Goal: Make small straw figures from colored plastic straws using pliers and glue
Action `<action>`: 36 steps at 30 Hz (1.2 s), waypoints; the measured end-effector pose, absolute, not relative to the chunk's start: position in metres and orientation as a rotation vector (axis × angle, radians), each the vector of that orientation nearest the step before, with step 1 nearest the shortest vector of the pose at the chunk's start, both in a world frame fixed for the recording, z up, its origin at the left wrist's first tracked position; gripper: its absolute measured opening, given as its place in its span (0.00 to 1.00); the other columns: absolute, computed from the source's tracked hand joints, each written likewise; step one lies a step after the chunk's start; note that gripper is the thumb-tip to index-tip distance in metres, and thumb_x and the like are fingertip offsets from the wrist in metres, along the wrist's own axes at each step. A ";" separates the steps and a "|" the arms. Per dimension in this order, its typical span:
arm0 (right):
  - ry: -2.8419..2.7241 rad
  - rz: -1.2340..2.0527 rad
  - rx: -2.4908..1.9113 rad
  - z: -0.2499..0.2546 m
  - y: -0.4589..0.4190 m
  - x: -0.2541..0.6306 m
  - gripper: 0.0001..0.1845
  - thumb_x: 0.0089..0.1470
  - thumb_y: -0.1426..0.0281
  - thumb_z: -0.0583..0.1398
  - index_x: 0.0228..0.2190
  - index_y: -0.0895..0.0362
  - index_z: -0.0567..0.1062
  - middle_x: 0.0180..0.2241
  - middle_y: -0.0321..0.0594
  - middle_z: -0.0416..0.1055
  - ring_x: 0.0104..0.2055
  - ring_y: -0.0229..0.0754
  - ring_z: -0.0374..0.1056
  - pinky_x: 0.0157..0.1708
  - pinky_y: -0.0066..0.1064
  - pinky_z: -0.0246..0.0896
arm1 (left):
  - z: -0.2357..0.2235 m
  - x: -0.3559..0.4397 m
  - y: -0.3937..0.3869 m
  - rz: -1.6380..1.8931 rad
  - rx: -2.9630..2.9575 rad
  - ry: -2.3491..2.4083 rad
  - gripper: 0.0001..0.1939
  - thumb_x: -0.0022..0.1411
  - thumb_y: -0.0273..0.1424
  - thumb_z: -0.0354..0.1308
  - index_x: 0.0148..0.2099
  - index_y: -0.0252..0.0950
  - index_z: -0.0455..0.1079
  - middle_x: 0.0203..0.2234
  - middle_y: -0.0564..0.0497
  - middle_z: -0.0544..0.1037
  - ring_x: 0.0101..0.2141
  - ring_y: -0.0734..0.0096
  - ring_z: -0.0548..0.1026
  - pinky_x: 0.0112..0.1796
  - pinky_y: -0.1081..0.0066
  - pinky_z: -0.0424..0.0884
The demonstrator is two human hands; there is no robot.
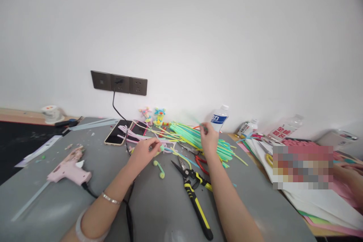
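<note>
My left hand (147, 151) is pinched on a small light-green piece (162, 148), seemingly a coiled pipe cleaner. Farther right and higher, my right hand (209, 135) is closed in a pinch; a faint green pipe cleaner (194, 118), smeared by motion, sticks out left from its fingertips. Under and behind that hand lies a bundle of green pipe cleaners (187, 135). On the table just below my left hand rests a short green pipe cleaner with coiled ends (159, 169). Yellow-black cutters (194, 196) lie with jaws apart between my forearms, beside red-handled pliers (202, 164).
A pink glue gun (68, 172) lies at left, its black cord crossing the table. Phones (115, 133), pink pipe cleaners (133, 135), two small figures (159, 116) and a water bottle (221, 115) stand or lie along the back. Another person's hand (350, 177) is at right, near paper sheets (320, 200).
</note>
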State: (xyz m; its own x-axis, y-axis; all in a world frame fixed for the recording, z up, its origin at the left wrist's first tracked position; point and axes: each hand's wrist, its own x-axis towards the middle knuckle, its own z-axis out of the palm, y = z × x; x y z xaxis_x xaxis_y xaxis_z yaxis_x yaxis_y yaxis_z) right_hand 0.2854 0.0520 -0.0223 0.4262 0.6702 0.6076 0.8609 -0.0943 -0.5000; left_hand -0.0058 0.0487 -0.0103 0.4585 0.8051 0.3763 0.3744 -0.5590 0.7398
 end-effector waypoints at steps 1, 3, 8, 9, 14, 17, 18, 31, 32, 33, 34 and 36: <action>-1.247 -0.321 -1.780 -0.017 0.048 0.285 0.20 0.64 0.64 0.45 0.40 0.60 0.73 0.28 0.41 0.69 0.29 0.42 0.62 0.34 0.33 0.54 | -0.011 -0.006 0.050 1.022 2.108 1.000 0.14 0.66 0.37 0.50 0.31 0.38 0.70 0.24 0.54 0.79 0.28 0.69 0.76 0.33 0.73 0.66; -1.130 -0.374 -1.616 -0.007 0.039 0.283 0.25 0.66 0.63 0.40 0.43 0.62 0.71 0.23 0.37 0.64 0.24 0.42 0.58 0.29 0.32 0.52 | -0.013 -0.007 0.052 1.093 2.036 1.031 0.14 0.66 0.38 0.50 0.32 0.38 0.70 0.24 0.54 0.79 0.29 0.69 0.77 0.33 0.73 0.68; -1.613 -0.291 -1.392 0.010 0.025 0.248 0.18 0.64 0.66 0.47 0.40 0.58 0.74 0.24 0.38 0.66 0.27 0.42 0.63 0.30 0.31 0.56 | -0.010 -0.003 0.050 1.117 1.863 0.879 0.12 0.61 0.39 0.56 0.41 0.36 0.70 0.25 0.53 0.79 0.29 0.69 0.77 0.35 0.70 0.71; -1.797 -0.277 -1.382 0.011 0.025 0.236 0.15 0.63 0.68 0.49 0.39 0.56 0.75 0.28 0.40 0.70 0.31 0.43 0.66 0.34 0.31 0.57 | -0.010 -0.002 0.049 1.109 1.826 0.823 0.15 0.59 0.40 0.58 0.44 0.36 0.70 0.27 0.52 0.79 0.30 0.69 0.77 0.35 0.70 0.72; -2.228 -0.235 -1.321 -0.003 0.029 0.184 0.11 0.62 0.71 0.53 0.35 0.56 0.76 0.31 0.42 0.69 0.34 0.43 0.66 0.35 0.31 0.57 | -0.012 0.001 0.051 1.097 1.587 0.671 0.20 0.52 0.43 0.65 0.43 0.34 0.73 0.33 0.47 0.80 0.34 0.65 0.79 0.37 0.67 0.75; -2.205 -0.134 -1.236 -0.011 0.030 0.178 0.11 0.63 0.69 0.54 0.34 0.57 0.75 0.30 0.41 0.69 0.33 0.43 0.65 0.34 0.31 0.57 | -0.014 0.000 0.054 1.143 1.404 0.699 0.20 0.52 0.46 0.65 0.37 0.33 0.75 0.28 0.47 0.81 0.32 0.63 0.80 0.38 0.64 0.76; -2.154 -0.108 -1.215 -0.012 0.029 0.180 0.11 0.63 0.68 0.54 0.34 0.57 0.75 0.29 0.41 0.69 0.33 0.43 0.65 0.34 0.31 0.57 | -0.014 -0.001 0.055 1.170 1.339 0.710 0.21 0.52 0.47 0.65 0.37 0.33 0.76 0.28 0.46 0.81 0.33 0.63 0.80 0.40 0.64 0.76; -1.238 0.462 -1.160 -0.007 0.033 0.215 0.16 0.53 0.55 0.60 0.26 0.55 0.73 0.18 0.32 0.63 0.21 0.38 0.56 0.25 0.31 0.54 | -0.012 -0.009 0.068 1.483 0.729 0.716 0.21 0.53 0.42 0.67 0.46 0.36 0.77 0.43 0.43 0.82 0.47 0.64 0.77 0.46 0.68 0.72; -1.269 0.617 -1.114 -0.007 0.032 0.214 0.16 0.53 0.55 0.60 0.28 0.55 0.73 0.16 0.30 0.61 0.19 0.37 0.56 0.24 0.30 0.54 | -0.012 -0.009 0.067 1.474 0.756 0.721 0.21 0.54 0.43 0.66 0.46 0.36 0.77 0.45 0.42 0.81 0.49 0.63 0.77 0.47 0.67 0.72; -1.320 0.775 -1.071 -0.007 0.031 0.211 0.15 0.53 0.55 0.60 0.30 0.55 0.74 0.15 0.28 0.60 0.18 0.37 0.56 0.24 0.30 0.55 | -0.011 -0.008 0.066 1.461 0.798 0.719 0.22 0.55 0.44 0.65 0.47 0.36 0.76 0.46 0.41 0.80 0.49 0.61 0.76 0.46 0.67 0.72; -1.378 0.920 -1.031 -0.007 0.030 0.207 0.15 0.54 0.56 0.61 0.32 0.55 0.74 0.14 0.28 0.61 0.18 0.37 0.57 0.26 0.31 0.58 | -0.011 -0.007 0.065 1.444 0.847 0.710 0.22 0.55 0.44 0.65 0.48 0.35 0.76 0.46 0.41 0.80 0.49 0.61 0.76 0.46 0.66 0.72; -1.472 1.148 -0.959 -0.007 0.025 0.197 0.14 0.54 0.58 0.62 0.33 0.56 0.75 0.17 0.31 0.68 0.22 0.38 0.64 0.34 0.34 0.62 | -0.011 -0.005 0.061 1.404 0.948 0.700 0.24 0.54 0.45 0.65 0.49 0.35 0.76 0.44 0.41 0.81 0.46 0.60 0.78 0.43 0.66 0.73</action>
State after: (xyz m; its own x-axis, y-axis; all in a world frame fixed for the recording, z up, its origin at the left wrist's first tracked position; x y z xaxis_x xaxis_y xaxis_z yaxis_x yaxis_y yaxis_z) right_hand 0.1975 0.0250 -0.0070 -0.1894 0.9547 0.2297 0.0093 0.2357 -0.9718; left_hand -0.0051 0.0609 -0.0114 0.0776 0.9885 0.1302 -0.4907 -0.0758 0.8680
